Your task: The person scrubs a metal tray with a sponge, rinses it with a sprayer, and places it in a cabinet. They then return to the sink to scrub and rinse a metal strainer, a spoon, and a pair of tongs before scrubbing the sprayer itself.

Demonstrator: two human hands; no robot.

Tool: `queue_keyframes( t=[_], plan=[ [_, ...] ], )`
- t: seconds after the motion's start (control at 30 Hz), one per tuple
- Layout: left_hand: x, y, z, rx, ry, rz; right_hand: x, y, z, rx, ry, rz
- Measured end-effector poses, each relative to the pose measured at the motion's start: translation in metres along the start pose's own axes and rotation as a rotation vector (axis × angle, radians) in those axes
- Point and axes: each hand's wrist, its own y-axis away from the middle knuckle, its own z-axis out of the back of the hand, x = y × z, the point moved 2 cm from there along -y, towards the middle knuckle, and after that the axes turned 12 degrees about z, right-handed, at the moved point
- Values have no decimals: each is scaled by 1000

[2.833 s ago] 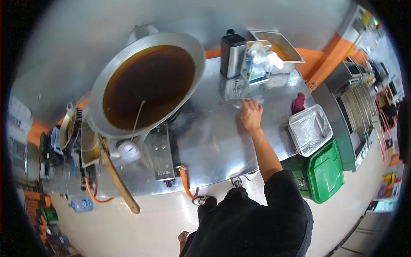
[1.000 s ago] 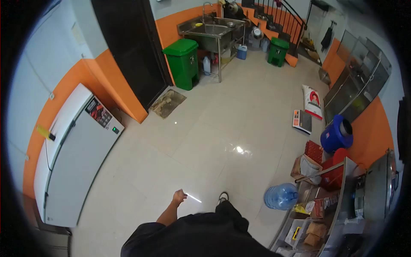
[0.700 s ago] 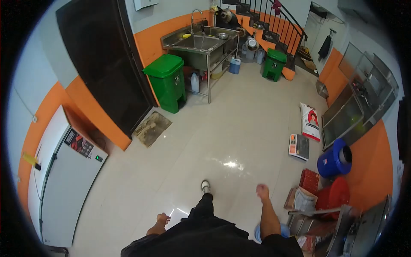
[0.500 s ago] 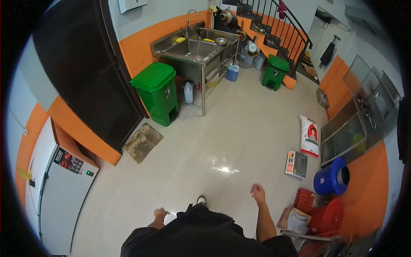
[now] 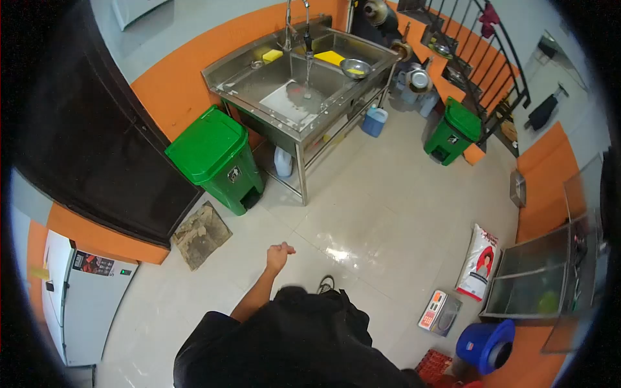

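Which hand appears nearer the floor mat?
Left, as far as shown: the left hand is pictured right of the mat, without touching; the right hand is out of view.

Glare spots the tiled floor (image 5: 378, 223); edges bend, corners fall black

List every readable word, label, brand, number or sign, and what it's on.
No word or number is clearly readable.
White sack: printing, too blurred.
Scale: panel markings, too small.
Nearer green bin: black-and-white sign, no legible words.
Farther green bin: sign, too small.
White appliance: dark label, too small.
Blue bucket: label, too blurred.
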Motion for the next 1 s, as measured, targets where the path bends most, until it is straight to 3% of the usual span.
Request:
queue_keyframes(
  t=[0.1,0.13,0.2,0.3,0.37,0.47,0.53,0.6,0.7,0.73,0.77,0.83,0.93,1.0],
  plan=[
    [-95,-56,-11,-32,149,-190,-40,-215,128,-40,460,233],
    [-121,-77,-6,-79,170,-223,-42,-294,176,-97,559,190],
    [-197,-111,5,-218,135,-284,30,-350,372,-634,-1026,153],
    [-297,-194,8,-320,199,-412,189,-401,611,-722,-1000,231],
    [-349,-252,5,-388,291,-446,268,-427,701,-807,-1030,286],
    [-426,-335,-14,-360,172,-539,346,-476,791,-806,-952,438],
    [-467,-410,-38,-315,162,-528,395,-515,852,-918,-881,751],
    [-477,-494,-70,-112,231,-133,449,-537,915,-929,-748,794],
    [-383,-671,-94,-277,-591,8,526,-591,1008,-902,-476,952],
    [-352,-709,-101,-278,-712,154,548,-613,1031,-863,-332,1056],
    [-317,-734,-105,-295,-727,344,565,-636,1051,-831,-322,1077],
    [-259,-763,-119,-400,-582,711,600,-686,1079,-659,76,1149],
    [-247,-733,-141,-763,-126,1073,611,-766,1084,-429,399,1108],
    [-231,-749,-172,-627,-193,1110,635,-797,1088,-291,574,1090]
  ],
)
